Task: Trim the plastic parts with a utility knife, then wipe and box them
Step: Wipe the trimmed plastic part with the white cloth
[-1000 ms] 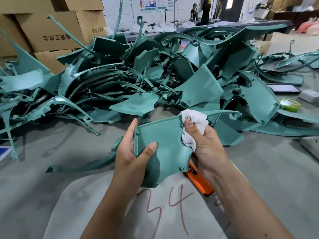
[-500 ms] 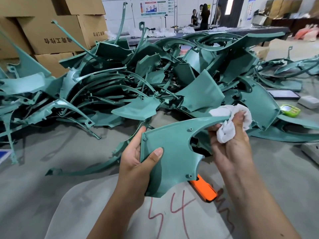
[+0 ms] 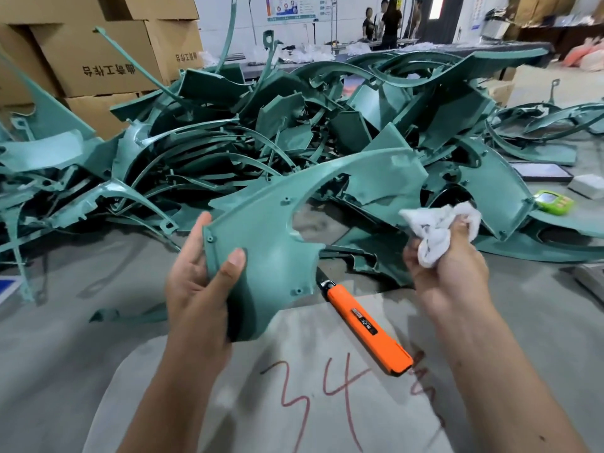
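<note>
Between the two hands, just above the grey tabletop, a curved teal-green moulded plastic panel was held up at its near corner by the left hand, whose thumb lay across the front face and whose fingers wrapped behind the edge. To the right of it and clear of the panel, the right hand was closed around a crumpled white cloth, with the cloth bunched above the knuckles and touching nothing else. Below and between the hands lay an orange-handled utility knife, resting untouched on a pale sheet marked with red numerals, its blade end pointing toward the lower edge of the held panel. Beyond the hands, a large heap of similar teal plastic parts covered the far side of the tabletop, and brown cardboard boxes stood stacked to the far left of the left hand. Judging from the knife lying set down and the cloth in hand, trimming of this one panel looked finished and the wiping was either under way or just about done; boxing of it had not yet happened. With so many parts in the heap, the overall job appeared far from complete, though how many of them were already trimmed could not be told.
</note>
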